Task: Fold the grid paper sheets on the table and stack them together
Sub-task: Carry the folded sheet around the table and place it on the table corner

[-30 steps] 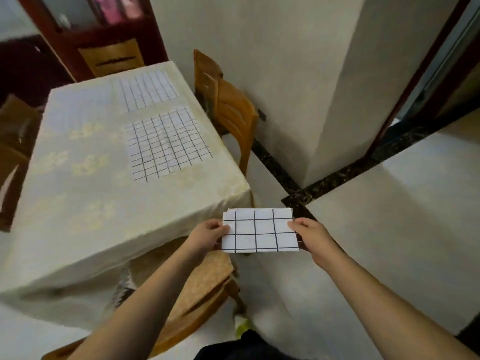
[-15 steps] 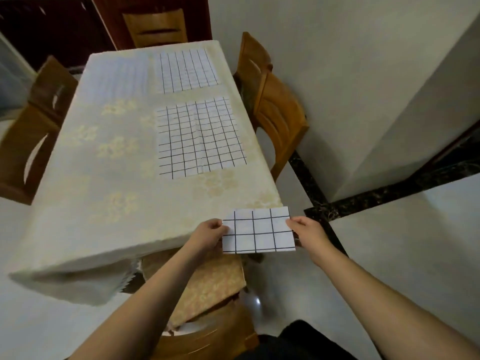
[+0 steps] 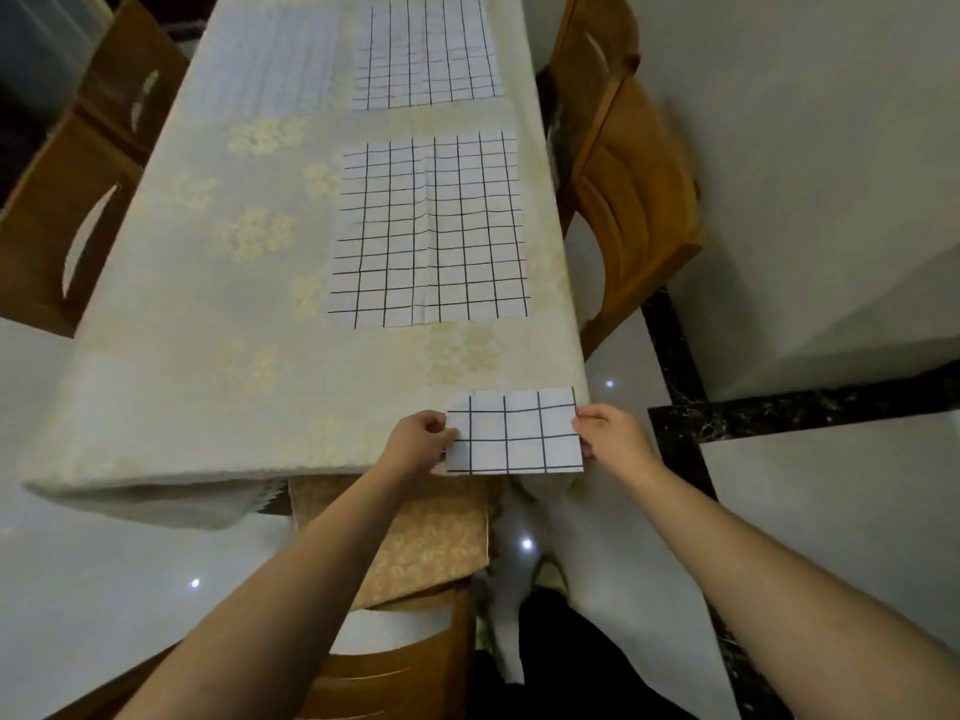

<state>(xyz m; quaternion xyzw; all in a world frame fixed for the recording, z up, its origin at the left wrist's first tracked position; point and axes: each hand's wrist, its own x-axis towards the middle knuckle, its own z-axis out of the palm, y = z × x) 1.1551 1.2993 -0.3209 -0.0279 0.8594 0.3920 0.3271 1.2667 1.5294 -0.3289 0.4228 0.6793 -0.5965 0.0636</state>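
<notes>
1. Head view has swung round onto the table (image 3: 171, 314): a second ago I was looking mostly at floor and wall, now the cloth-covered top fills the picture and its near right corner sits right under the hands
2. Two grid sheets lie open on the cloth, the near grid sheet (image 3: 428, 231) with a crease down its middle, the far grid sheet (image 3: 426, 46) beyond it, apart from it; neither has budged
3. Folded sheet (image 3: 514, 431) is carried over from clear of the table to just above that corner, its far edge over the cloth
4. Left hand (image 3: 418, 441) pinches its left edge, right hand (image 3: 613, 433) its right edge, fingers curled on the paper, same hold as before
5. My read: one sheet folded, about to be set down as the stack's base, two left to fold
</notes>
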